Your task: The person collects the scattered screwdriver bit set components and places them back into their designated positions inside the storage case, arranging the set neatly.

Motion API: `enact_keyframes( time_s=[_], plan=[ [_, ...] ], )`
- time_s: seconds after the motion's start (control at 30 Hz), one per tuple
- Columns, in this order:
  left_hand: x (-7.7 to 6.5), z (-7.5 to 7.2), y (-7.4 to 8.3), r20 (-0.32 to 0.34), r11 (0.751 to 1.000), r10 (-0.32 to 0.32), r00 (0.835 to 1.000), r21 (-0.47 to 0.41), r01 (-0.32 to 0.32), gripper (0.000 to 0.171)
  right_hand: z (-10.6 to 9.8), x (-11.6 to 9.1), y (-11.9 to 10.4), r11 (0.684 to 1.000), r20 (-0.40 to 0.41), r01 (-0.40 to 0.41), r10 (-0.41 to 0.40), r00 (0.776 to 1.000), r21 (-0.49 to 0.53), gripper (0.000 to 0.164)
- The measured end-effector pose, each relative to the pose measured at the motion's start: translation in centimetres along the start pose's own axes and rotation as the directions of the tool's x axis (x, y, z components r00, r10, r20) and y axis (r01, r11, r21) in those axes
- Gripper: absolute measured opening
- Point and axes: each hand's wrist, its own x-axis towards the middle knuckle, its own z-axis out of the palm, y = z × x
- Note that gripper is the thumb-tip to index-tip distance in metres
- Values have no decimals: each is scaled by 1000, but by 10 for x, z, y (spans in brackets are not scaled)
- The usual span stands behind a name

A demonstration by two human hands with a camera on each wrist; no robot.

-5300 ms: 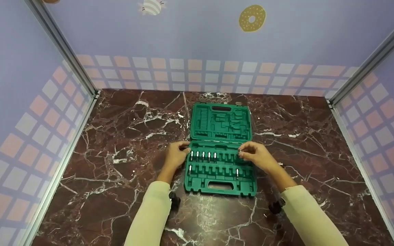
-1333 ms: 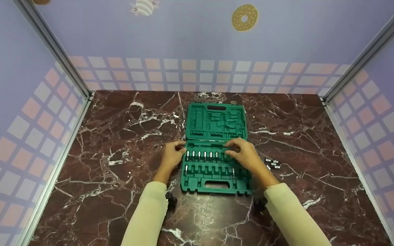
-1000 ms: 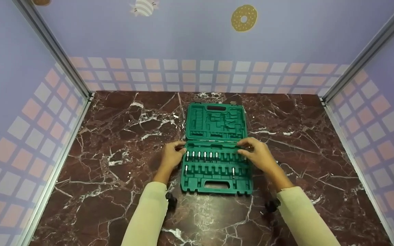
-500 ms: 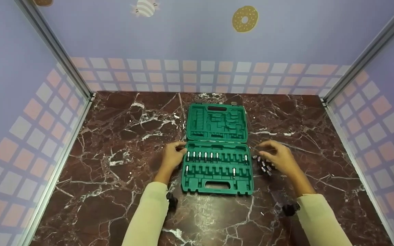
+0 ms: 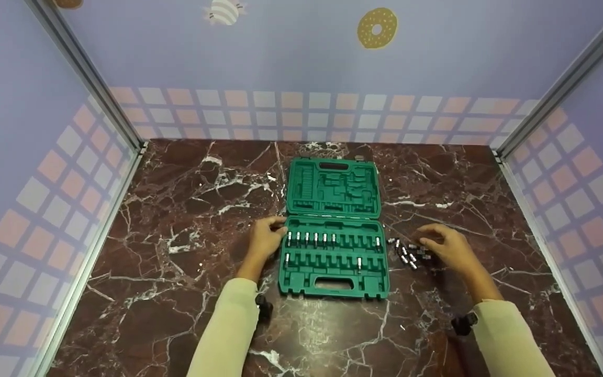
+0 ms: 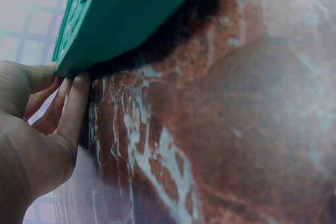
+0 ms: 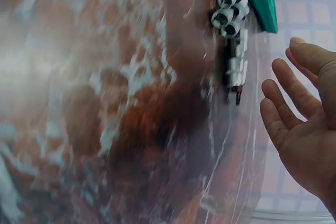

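A green plastic socket case (image 5: 333, 283) lies unfolded on the marbled table. Silver sockets (image 5: 316, 239) fill the left of its upper row, and one more socket (image 5: 378, 243) sits at that row's right end. Two others stand in the lower row. My left hand (image 5: 265, 241) pinches the case's left edge, thumb at the upper rim and fingers lower down (image 6: 73, 103). Right of the case lies a loose heap of sockets (image 7: 229, 17), hollow ends showing. Beside the heap hovers my right hand (image 5: 450, 248), fingers spread and holding nothing.
The case's lid (image 5: 333, 188) leans back behind its tray, moulded with recesses. Marbled tabletop (image 5: 202, 209) stretches around the case. Purple patterned walls (image 5: 301, 63) close off the back and both sides.
My right hand has left the case and moved right, past the loose sockets. Compared with the earliest frame, the upper row has gained a socket in its left group and shows one at its right end.
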Motion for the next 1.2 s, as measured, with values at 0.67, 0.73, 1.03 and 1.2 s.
enact_keyframes(
  time_s=[0.67,0.73,1.03,1.2],
  plan=[
    [0,1,-1,-10,999,27,1000,18,-27,22,-1,1,22,994,83,6,4,997,-112,24],
    [0,1,-1,-6,999,26,1000,19,-26,22,-1,2,23,991,79,8,2,997,-132,23],
    [-1,-1,-1,17,1000,-3,1000,6,3,24,1,5,24,982,81,58,-44,996,-178,17],
    [-2,-2,-2,30,1000,-10,1000,-17,11,25,1,7,24,980,98,63,-45,994,-190,15]
  ],
)
